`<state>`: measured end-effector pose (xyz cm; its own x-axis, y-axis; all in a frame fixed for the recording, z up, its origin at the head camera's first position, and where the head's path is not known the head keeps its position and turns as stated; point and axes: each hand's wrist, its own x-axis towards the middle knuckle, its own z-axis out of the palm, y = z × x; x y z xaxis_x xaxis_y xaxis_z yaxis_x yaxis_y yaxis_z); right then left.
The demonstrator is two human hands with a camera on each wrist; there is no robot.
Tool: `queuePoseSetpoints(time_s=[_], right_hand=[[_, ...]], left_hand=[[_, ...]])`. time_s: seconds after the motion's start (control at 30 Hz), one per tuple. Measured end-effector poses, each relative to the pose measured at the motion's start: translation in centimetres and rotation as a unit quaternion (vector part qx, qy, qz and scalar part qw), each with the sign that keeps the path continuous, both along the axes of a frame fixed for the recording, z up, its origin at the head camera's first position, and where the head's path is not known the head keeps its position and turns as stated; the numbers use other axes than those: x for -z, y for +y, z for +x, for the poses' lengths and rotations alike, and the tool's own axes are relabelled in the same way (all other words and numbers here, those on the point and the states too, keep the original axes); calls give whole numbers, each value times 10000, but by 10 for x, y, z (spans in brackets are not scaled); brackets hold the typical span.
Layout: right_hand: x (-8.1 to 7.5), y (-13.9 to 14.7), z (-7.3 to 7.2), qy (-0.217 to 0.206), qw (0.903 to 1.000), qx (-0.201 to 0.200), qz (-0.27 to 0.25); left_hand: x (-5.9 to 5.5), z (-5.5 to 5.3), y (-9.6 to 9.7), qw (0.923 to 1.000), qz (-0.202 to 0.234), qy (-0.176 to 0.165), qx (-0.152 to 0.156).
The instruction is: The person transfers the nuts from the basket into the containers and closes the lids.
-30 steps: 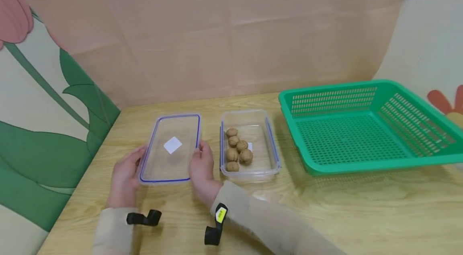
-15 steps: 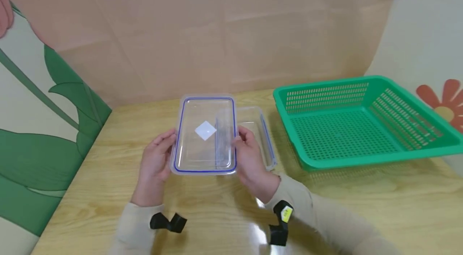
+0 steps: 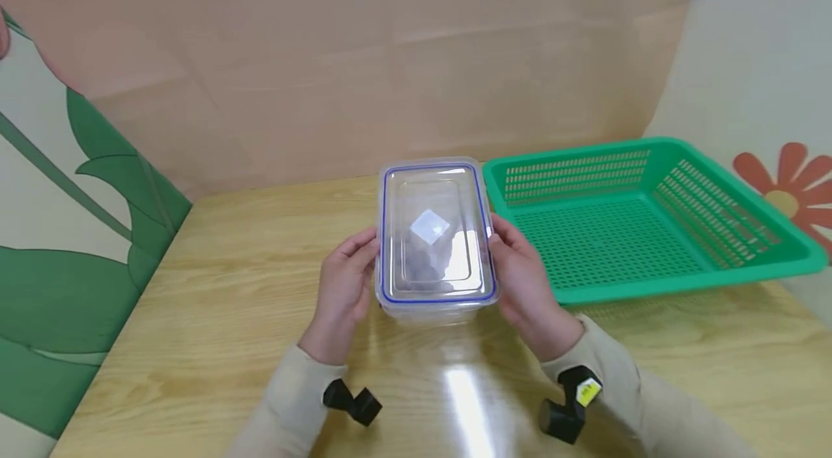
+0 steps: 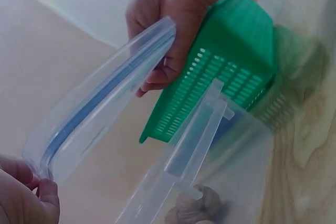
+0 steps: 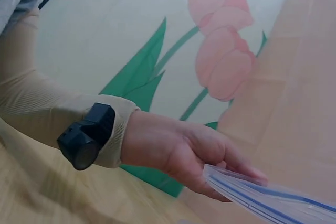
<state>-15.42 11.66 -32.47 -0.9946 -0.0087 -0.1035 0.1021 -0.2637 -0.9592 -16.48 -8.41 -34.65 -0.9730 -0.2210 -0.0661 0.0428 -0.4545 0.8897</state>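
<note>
A clear plastic lid (image 3: 432, 187) with a blue seal and a white square label (image 3: 429, 227) is held up between both hands. The left hand (image 3: 343, 281) pinches its left edge, the right hand (image 3: 528, 284) its right edge. Below it stands a clear food container (image 4: 244, 145); in the left wrist view a gap separates lid and rim. Walnuts (image 4: 194, 205) lie inside the container, blurred in that view and mostly hidden under the lid in the head view. In the right wrist view, the left hand (image 5: 194, 153) holds the lid's edge between thumb and fingers.
A green slatted plastic basket (image 3: 604, 241) stands just right of the container, behind the right hand. The wooden table (image 3: 227, 284) meets a pinkish covering (image 3: 286, 68) at the back. Painted flower walls rise at both sides.
Both hands have lifted the lid from the table left of the container and carried it rightward. It now hangs over the container and covers it from the head view.
</note>
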Motion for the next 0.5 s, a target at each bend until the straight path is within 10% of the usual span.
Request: queuePoseSetpoints(time_s=[0.5], right_hand=[[0,-12,-9,465,9870,1287,-847]], left_hand=[[-18,2,-3,9776,-1429,1239,-926]])
